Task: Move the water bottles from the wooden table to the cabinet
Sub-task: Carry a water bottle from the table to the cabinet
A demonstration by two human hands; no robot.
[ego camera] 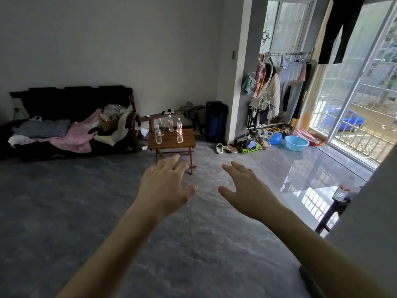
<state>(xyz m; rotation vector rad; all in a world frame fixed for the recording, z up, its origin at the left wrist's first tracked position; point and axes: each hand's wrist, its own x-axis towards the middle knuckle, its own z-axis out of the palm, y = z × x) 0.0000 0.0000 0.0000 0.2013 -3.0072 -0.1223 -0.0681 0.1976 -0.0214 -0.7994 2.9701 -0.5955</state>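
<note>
Several clear water bottles with red-and-white labels stand upright on a small wooden table (169, 139) across the room; the front ones are at left (158, 135) and right (179, 134). My left hand (164, 186) and my right hand (250, 190) reach forward at mid-frame with fingers spread, both empty and far short of the table. A pale surface (365, 222) at the right edge may be the cabinet; I cannot tell. One more bottle (342, 192) shows beside it on a dark stand.
A dark sofa (71, 117) piled with clothes lines the left wall. A dark suitcase (216, 121), slippers (219, 148), a blue basin (296, 143) and a clothes rack (279, 87) sit near the window. Grey tiled floor (86, 201) lies between me and the table.
</note>
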